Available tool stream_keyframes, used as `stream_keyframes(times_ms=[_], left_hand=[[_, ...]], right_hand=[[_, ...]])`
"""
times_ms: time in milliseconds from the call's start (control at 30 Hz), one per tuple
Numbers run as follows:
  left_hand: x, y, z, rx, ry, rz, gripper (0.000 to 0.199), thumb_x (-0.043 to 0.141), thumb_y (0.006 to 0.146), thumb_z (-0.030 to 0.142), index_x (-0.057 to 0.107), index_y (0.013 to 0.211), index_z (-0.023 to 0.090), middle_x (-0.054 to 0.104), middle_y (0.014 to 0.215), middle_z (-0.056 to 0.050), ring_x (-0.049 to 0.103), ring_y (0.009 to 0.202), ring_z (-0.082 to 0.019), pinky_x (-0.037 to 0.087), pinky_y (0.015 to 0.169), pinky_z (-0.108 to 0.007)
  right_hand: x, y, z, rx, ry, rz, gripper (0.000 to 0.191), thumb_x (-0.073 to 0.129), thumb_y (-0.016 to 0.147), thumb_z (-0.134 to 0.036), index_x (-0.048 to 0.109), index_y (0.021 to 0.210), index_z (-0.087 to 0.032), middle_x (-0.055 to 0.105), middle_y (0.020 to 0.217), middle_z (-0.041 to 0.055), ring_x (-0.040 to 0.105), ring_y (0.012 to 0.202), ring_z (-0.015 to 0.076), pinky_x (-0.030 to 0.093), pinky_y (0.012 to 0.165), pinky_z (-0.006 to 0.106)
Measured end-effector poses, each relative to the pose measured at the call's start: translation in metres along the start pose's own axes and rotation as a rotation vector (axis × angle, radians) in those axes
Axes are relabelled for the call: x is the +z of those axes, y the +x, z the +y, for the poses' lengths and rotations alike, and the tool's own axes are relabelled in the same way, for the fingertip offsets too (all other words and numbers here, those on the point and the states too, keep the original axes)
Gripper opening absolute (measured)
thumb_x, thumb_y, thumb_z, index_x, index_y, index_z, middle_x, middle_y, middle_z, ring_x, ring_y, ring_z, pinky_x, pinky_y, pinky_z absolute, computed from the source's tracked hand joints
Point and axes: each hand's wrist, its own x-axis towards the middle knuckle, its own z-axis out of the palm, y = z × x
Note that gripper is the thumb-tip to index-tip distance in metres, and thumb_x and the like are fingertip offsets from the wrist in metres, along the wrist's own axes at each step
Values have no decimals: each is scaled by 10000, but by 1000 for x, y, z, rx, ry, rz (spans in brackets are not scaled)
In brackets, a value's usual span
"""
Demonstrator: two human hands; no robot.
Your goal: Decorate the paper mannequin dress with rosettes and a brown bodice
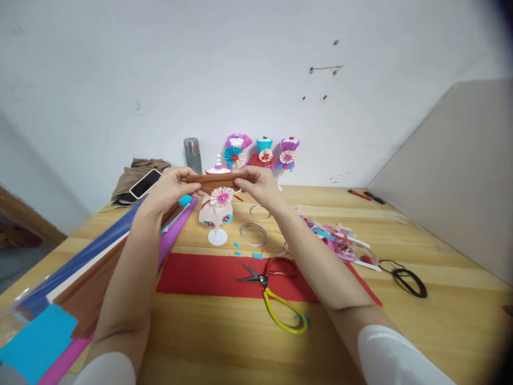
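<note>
A folded strip of brown crepe paper (218, 182) is stretched level between my two hands. My left hand (176, 186) pinches its left end, and my right hand (258, 183) pinches the right end. Just behind the strip stands a small white dress form (217, 236) on a round base. It wears a pale pink paper skirt and a pleated pink flower (222, 197); the strip hides part of its chest. Below my hands, scissors (266, 286) with one red and one yellow handle lie with blades apart on a sheet of red paper (192, 275).
Three dressed mini forms (265, 152) and a thermos (193, 155) stand by the wall. Rolls of tape (254, 234) lie mid-table. Paper scraps (340, 240) and a black cord loop (409, 282) are at right. Coloured crepe sheets (90, 283) and a phone (145, 184) are at left.
</note>
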Motion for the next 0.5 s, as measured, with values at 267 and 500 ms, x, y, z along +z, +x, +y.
stream_keyframes(times_ms=[267,500], left_hand=[[6,6,-8,35,-41,-2,293,813,609,323,620,721,133,721,610,-60,683,557,-162,516,548,-234],[12,6,-12,83,-86,16,255,792,656,290,640,779,126,702,584,-35,656,522,-139,492,527,-214]], right_hand=[[2,10,19,17,127,12,219,716,675,-366,643,777,-188,620,614,-28,543,561,115,467,580,272],[4,11,21,29,133,32,228,696,654,-375,627,756,-184,627,633,-22,561,582,111,477,590,264]])
